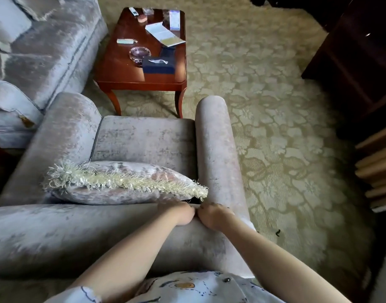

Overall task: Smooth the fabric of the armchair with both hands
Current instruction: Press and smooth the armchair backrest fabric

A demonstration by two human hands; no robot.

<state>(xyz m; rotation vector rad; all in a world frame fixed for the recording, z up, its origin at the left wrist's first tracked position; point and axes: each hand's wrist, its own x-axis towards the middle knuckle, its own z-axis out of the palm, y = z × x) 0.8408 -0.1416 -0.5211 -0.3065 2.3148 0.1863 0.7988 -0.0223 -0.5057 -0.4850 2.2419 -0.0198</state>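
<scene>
Head view, from behind the armchair point(56, 232): both hands are laid on the top edge of its backrest, close to the corner where the right-side armrest point(216, 145) joins. The left hand point(179, 213) is bent over the front edge, so its fingers are hidden and its grip cannot be told. The right hand point(214, 217) is seen just beside it, almost touching, with fingers curled tight onto the fabric at the same edge. Both forearms are stretched across the backrest.

Just past the hands, a fringed cushion point(122, 182) is propped on the seat against the backrest, its fringe reaching nearly to the right hand. Bare seat is left in front of the cushion. Most of the backrest top is left uncovered to the left of the hands.

A table point(122, 68) is set near the seat's front edge, and a sofa point(45, 51) close at the left. Open carpet point(264, 106) is seen to the right, bounded by a dark cabinet point(351, 62).
</scene>
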